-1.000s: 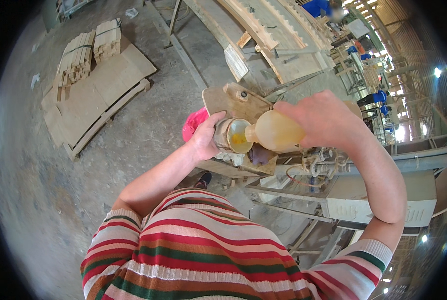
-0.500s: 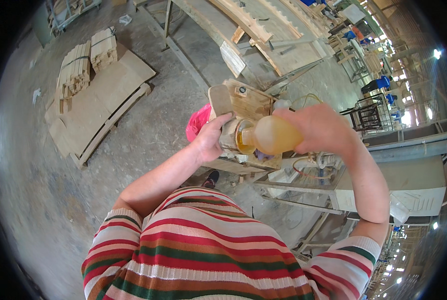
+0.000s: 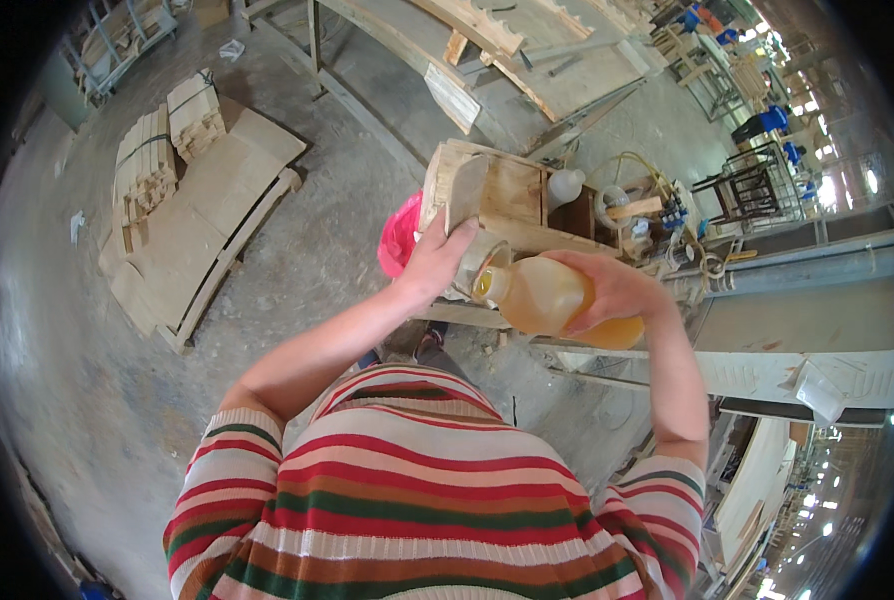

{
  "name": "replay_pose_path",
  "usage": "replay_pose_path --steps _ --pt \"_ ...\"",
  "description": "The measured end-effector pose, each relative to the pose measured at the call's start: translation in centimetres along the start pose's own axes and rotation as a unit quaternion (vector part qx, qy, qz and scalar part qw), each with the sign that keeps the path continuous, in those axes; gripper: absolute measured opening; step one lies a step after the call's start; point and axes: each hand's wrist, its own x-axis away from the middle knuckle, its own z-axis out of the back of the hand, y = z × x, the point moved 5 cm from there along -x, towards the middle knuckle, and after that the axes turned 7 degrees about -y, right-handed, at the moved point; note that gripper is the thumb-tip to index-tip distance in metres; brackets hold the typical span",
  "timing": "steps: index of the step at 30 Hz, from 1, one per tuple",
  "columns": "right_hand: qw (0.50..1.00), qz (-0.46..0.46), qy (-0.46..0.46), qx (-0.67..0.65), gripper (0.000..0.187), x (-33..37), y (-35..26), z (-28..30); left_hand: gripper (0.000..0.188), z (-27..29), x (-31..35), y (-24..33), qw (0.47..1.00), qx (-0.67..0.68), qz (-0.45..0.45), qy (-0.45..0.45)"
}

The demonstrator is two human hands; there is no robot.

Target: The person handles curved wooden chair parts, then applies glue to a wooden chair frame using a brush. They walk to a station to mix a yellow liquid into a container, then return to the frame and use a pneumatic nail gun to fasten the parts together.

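In my right hand (image 3: 617,290) is a translucent plastic bottle (image 3: 542,297) of yellow liquid, lying nearly on its side. Its open mouth points left, close by the rim of a clear jar (image 3: 494,254). My left hand (image 3: 435,262) closes around the jar's left side, its fingers partly hidden. Beside that thumb a flat tan board with a rounded end (image 3: 467,188) stands up; whether the hand also grips it I cannot tell. Both hands are above a wooden box-like stand (image 3: 512,195). A bright pink plastic bag (image 3: 399,238) hangs at its left.
A white bottle (image 3: 565,187) sits in the stand's compartment, with a cluttered bucket (image 3: 612,205) to its right. Wood strips (image 3: 147,165) lie stacked on a flat board (image 3: 217,200) at left. A worktable (image 3: 577,90) with notched timber stands ahead, and a grey metal cabinet (image 3: 797,330) at right.
My right hand has lowered and drawn the bottle's base down and right, so the bottle is less steeply tipped. Its mouth has moved off the jar's opening, where it was before.
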Motion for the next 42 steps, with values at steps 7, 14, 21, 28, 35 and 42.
replay_pose_path --steps 7,14,21,28,35,42 --pt "0.918 0.113 0.019 -0.381 0.099 -1.0 9.0 -3.2 0.033 0.8 -3.5 -6.8 0.948 0.226 0.225 0.004" --pt "0.781 0.225 0.293 -0.503 0.097 3.0 17.5 -0.1 0.034 0.4 -7.6 -7.7 0.892 0.356 0.278 0.038" --pt "0.642 0.222 0.671 -0.298 0.091 4.6 21.0 8.2 0.042 4.1 -6.9 -8.6 0.926 0.295 0.225 0.063" --pt "0.576 0.105 0.799 -0.133 0.089 -0.7 28.9 10.2 0.034 8.5 -1.8 -7.2 0.915 0.257 0.247 0.189" --pt "0.630 -0.173 0.757 0.023 0.087 -5.3 33.1 7.1 0.033 9.4 -0.4 -6.8 0.905 0.257 0.229 0.251" --pt "0.620 -0.243 0.746 0.006 0.078 -5.5 34.7 5.9 0.030 8.3 -2.8 -6.4 0.917 0.247 0.227 0.218"
